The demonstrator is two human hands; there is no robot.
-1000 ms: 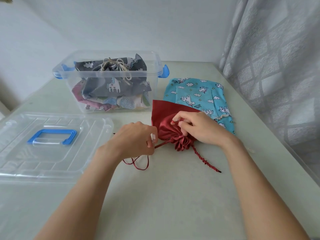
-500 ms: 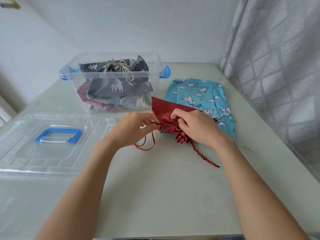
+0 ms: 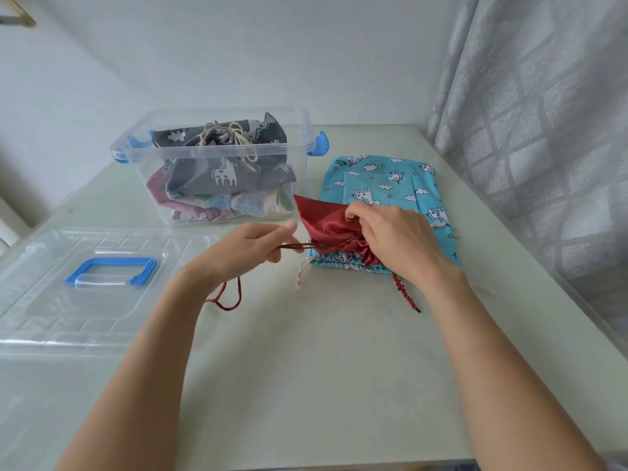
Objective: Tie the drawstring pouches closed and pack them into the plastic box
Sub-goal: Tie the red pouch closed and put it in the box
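Note:
A red satin pouch (image 3: pixel 323 220) lies at the table's middle, its gathered mouth over the lower edge of a blue unicorn-print pouch (image 3: pixel 384 185). My right hand (image 3: pixel 390 239) grips the red pouch at its gathered neck. My left hand (image 3: pixel 251 248) pinches the red drawstring (image 3: pixel 299 247) and holds it taut to the left; a loop of the cord hangs below the wrist. Another red cord end (image 3: pixel 406 295) trails on the table under my right wrist. The clear plastic box (image 3: pixel 299 130) with blue latches stands behind, holding a tied grey pouch (image 3: pixel 224 171) and other pouches.
The box's clear lid (image 3: pixel 51 311) with a blue handle lies flat at the left. A grey patterned curtain (image 3: pixel 543 113) hangs along the table's right edge. A white wall stands behind the table.
Both hands carried the red pouch away from me and to the right, onto the blue pouch's lower edge. My left hand now pulls the drawstring out sideways.

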